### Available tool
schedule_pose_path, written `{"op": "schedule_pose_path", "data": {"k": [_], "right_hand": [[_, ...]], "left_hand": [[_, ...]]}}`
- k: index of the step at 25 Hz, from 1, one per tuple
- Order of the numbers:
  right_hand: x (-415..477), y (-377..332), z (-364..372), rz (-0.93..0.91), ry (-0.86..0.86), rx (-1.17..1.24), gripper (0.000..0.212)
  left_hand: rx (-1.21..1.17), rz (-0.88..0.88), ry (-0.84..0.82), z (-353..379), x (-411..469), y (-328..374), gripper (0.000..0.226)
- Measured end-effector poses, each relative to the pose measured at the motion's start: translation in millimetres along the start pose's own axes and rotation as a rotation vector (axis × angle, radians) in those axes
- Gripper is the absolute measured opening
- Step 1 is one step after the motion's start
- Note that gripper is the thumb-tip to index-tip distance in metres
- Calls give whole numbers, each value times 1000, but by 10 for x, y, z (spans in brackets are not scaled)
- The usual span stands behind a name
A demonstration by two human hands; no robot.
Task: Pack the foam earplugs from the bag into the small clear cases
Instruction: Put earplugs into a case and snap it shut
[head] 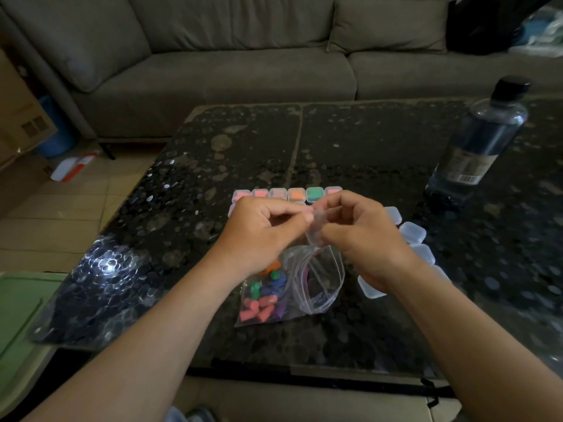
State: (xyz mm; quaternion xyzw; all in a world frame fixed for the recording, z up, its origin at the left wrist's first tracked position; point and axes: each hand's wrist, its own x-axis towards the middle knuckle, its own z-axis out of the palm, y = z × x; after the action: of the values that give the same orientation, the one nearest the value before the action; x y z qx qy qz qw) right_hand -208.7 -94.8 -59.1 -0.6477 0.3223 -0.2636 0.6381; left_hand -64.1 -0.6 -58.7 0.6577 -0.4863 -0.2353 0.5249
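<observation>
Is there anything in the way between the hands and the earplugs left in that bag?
Only the bag itself: the earplugs lie inside its clear plastic, just below the hands. Both the left hand and right hand are busy pinching a small clear case.

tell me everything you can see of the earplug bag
The bag is a clear, crinkled plastic zip bag with a reddish seal strip at its mouth, which looks open and bulges up on the right. It rests on the speckled table, near its front edge. Foam earplugs in pink, orange, green, blue and purple bunch in its left half. The wrist of the left hand crosses its top left corner; contact is unclear.
</observation>
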Motion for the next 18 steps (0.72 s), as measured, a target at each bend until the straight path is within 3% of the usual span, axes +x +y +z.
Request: {"op": "schedule_pose_path", "data": {"k": [4,7,10,16,18], "right_hand": [[-38,-26,58,7,-23,-10,28],[-39,-13,39,17,-70,-127,41],[-57,-23,39,13,-69,-197,38],[-66,-22,70,-29,59,-261,36],[-74,-37,86,-22,63,-243,34]], "left_hand": [[0,-26,92,-10,16,6,29],[-218,-201,138,-5,29,56,32],[-337,-310,151,-21,48,85,22],[-478,-421,21,-17,32,96,13],[-451,-417,-37,-43,11,89,20]]}}
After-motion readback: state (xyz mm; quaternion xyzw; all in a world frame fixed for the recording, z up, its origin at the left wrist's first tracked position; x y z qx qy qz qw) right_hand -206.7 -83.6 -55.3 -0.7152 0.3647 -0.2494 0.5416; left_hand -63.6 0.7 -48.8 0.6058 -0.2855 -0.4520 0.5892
